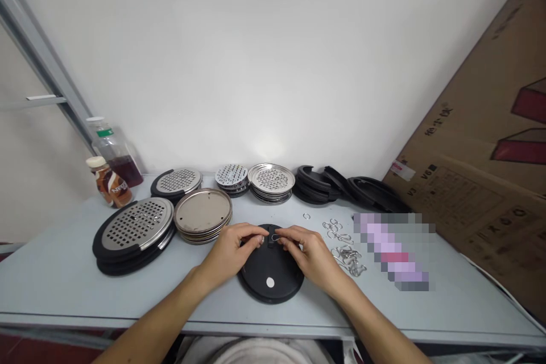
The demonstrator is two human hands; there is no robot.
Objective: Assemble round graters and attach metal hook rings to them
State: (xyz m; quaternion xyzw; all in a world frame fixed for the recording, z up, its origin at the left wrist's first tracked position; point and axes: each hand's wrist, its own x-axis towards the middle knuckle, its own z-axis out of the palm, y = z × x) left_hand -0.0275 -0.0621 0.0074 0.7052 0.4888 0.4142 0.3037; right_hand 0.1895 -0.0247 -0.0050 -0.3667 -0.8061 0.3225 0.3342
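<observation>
A round black disc (271, 273) with a white dot near its front edge lies flat at the table's front. Above its far part, my right hand (309, 250) pinches a small metal ring (275, 238) between thumb and fingertips. Close beside it, my left hand (232, 250) is closed in a pinch, with a small shiny bit at the fingertips that is too small to name. Right of the disc lie several loose metal rings (333, 226) and a small heap of metal clips (352, 261). A single ring (306, 216) lies farther back.
Perforated metal discs in black holders (134, 224) and stacked metal plates (205, 211) stand left. More perforated discs (271, 181) and black curved parts (315, 185) line the wall. Two bottles (111, 182) stand far left; a cardboard box (478, 193) leans right, near a pixelated patch.
</observation>
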